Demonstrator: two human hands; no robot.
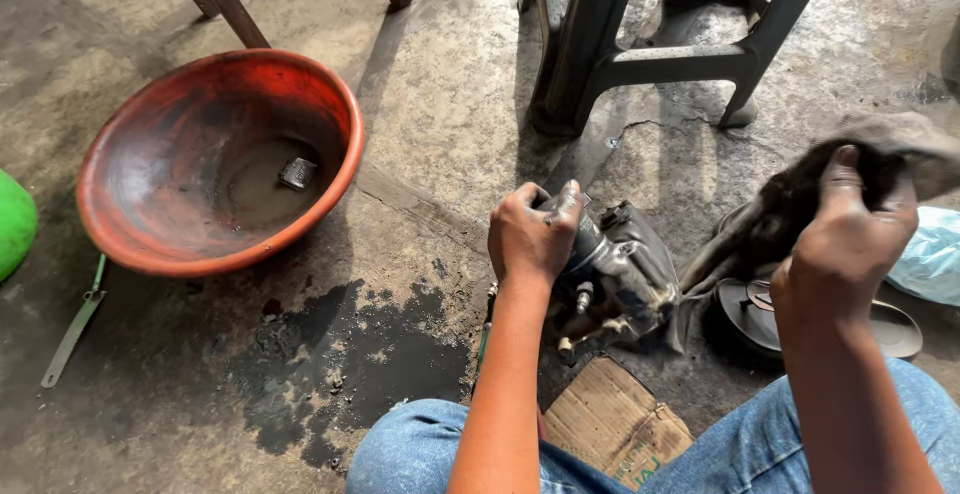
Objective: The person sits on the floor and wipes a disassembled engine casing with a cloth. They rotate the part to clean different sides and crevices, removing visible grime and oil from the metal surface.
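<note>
Two bare hands are shown above a stained concrete floor (440, 84), seen from the head camera looking down past knees in blue jeans (420, 449). The left hand (530, 234) is closed around the top of a greasy metal engine part (615, 279), with the knuckles turned toward the camera and the fingers (567, 204) curled over the far side; the left forearm is held nearly straight, running up from the lower edge of the picture. The engine part is set on the floor between the knees, just above a scrap of cardboard (610, 419). The right hand (845, 239) is raised to the right, well apart from the engine part, with the wrist bent and the fingers clenched on a dark, dirty rag (790, 204), which is bunched under the fingertips and trails down toward the part. A round black metal disc (890, 329) is seen on the floor under the right hand. An orange-red basin (215, 159) is placed to the left, holding a shallow pool of murky liquid and a small dark metal piece (297, 172). A dark oil patch (350, 369) is spread between basin and knees. A flat metal tool (72, 329) is laid at far left, and stool legs (600, 54) are visible at the top.
</note>
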